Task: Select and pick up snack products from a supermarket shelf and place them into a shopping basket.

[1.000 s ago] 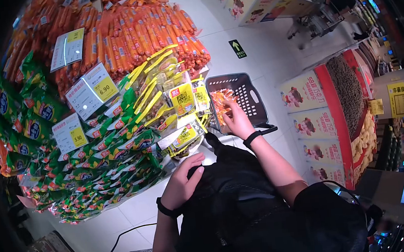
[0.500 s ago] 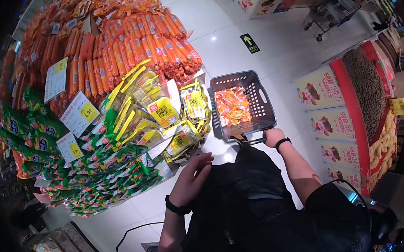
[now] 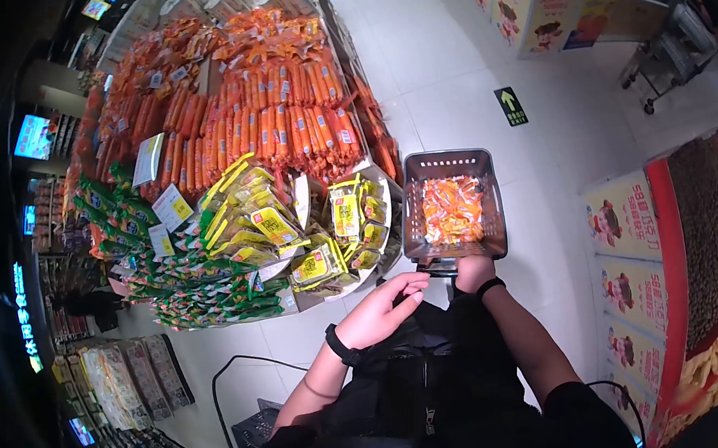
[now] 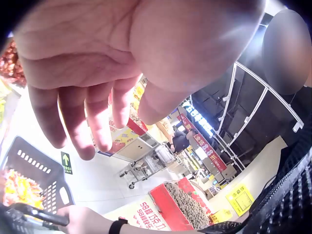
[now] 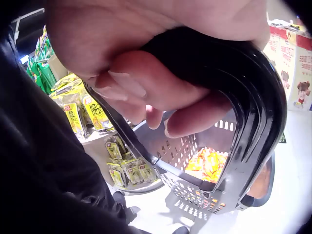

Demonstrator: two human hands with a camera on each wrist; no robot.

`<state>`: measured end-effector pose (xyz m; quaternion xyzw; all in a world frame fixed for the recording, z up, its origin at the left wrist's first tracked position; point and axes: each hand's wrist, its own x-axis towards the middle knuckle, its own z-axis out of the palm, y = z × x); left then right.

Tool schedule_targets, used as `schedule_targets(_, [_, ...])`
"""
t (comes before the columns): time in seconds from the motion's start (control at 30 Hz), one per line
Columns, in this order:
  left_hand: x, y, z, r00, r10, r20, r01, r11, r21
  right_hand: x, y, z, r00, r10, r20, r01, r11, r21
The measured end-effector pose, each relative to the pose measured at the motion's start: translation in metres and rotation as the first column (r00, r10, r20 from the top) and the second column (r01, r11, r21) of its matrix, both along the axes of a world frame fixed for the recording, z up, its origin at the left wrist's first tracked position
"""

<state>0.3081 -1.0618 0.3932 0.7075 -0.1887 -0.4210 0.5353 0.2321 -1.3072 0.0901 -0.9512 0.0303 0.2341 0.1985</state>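
Observation:
A dark grey shopping basket (image 3: 497, 211) with perforated walls holds a pile of orange-and-white wrapped packets (image 3: 454, 209). My right hand (image 3: 474, 273) grips its black handle (image 5: 253, 122); in the right wrist view the fingers curl round the bar, and the basket hangs below it. My left hand (image 3: 382, 310) is just left of the handle, in front of the body. Its fingers are extended and hold nothing, with the palm (image 4: 92, 44) showing in the left wrist view. Both wrists wear black bands.
Left of the basket stands a display with yellow snack bags (image 3: 319, 262), green bags (image 3: 209, 286), orange sausages (image 3: 299, 135) and price cards (image 3: 172, 207). A red-edged bin (image 3: 709, 225) stands at the right. A metal cart (image 3: 671, 56) is farther back; an exit sign (image 3: 510, 107) marks the floor.
My right hand left the packets inside the basket and took hold of the handle. The left hand moved right, closer to the handle, with its fingers straighter. The view has shifted across the display.

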Motion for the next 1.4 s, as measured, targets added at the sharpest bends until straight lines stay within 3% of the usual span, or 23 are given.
schedule_targets(0.13, [0.011, -0.021, 0.017, 0.997, -0.045, 0.056, 0.042, 0.998, 0.057, 0.052, -0.014, 0.007, 0.996, 0.013, -0.091, -0.017, 0.999, -0.039])
schedule_targets(0.23, [0.025, -0.028, 0.029, 0.996, -0.024, 0.089, 0.016, 0.995, 0.095, 0.092, -0.021, 0.011, 0.999, 0.002, -0.047, -0.003, 0.999, -0.04])
schedule_targets(0.47, [0.072, -0.032, -0.003, 0.993, 0.106, 0.057, -0.107, 0.994, 0.019, 0.193, -0.066, 0.004, 0.999, -0.039, 0.037, 0.04, 0.999, -0.028])
schedule_targets(0.63, [0.134, -0.043, -0.038, 0.986, 0.165, -0.016, -0.166, 0.982, -0.089, 0.274, -0.095, 0.013, 0.999, 0.054, -0.001, -0.053, 0.993, -0.108])
schedule_targets(0.7, [0.17, -0.046, -0.037, 0.986, 0.149, 0.07, -0.145, 0.987, -0.065, 0.31, -0.108, 0.03, 0.996, 0.083, -0.021, -0.085, 0.99, -0.116])
schedule_targets(0.73, [0.184, -0.047, -0.035, 0.982, 0.161, 0.1, -0.157, 0.987, -0.045, 0.329, -0.117, 0.028, 0.986, 0.126, -0.11, -0.143, 0.976, -0.163])
schedule_targets(0.8, [0.212, -0.043, -0.043, 0.975, 0.219, 0.045, -0.214, 0.973, -0.09, 0.36, -0.135, 0.004, 0.985, 0.126, -0.115, -0.145, 0.972, -0.184])
schedule_targets(0.9, [0.258, -0.038, -0.031, 0.962, 0.272, 0.016, -0.268, 0.955, -0.129, 0.408, -0.151, -0.001, 0.973, 0.14, -0.185, -0.185, 0.95, -0.253])
schedule_targets(1.0, [0.292, -0.029, -0.026, 0.916, 0.4, -0.01, -0.398, 0.908, -0.135, 0.452, -0.164, -0.001, 0.983, 0.107, -0.15, -0.146, 0.95, -0.277])
schedule_targets(1.1, [0.313, -0.023, -0.02, 0.884, 0.467, -0.013, -0.463, 0.873, -0.15, 0.493, -0.182, -0.008, 0.993, 0.062, -0.098, -0.085, 0.961, -0.265])
schedule_targets(1.23, [0.33, -0.021, -0.03, 0.84, 0.542, 0.002, -0.535, 0.831, -0.152, 0.559, -0.199, -0.006, 0.985, 0.051, -0.165, -0.102, 0.943, -0.316])
schedule_targets(1.4, [0.354, -0.036, -0.026, 0.743, 0.669, 0.001, -0.667, 0.742, -0.072, 0.636, -0.221, -0.009, 0.989, 0.042, -0.145, -0.086, 0.946, -0.313])
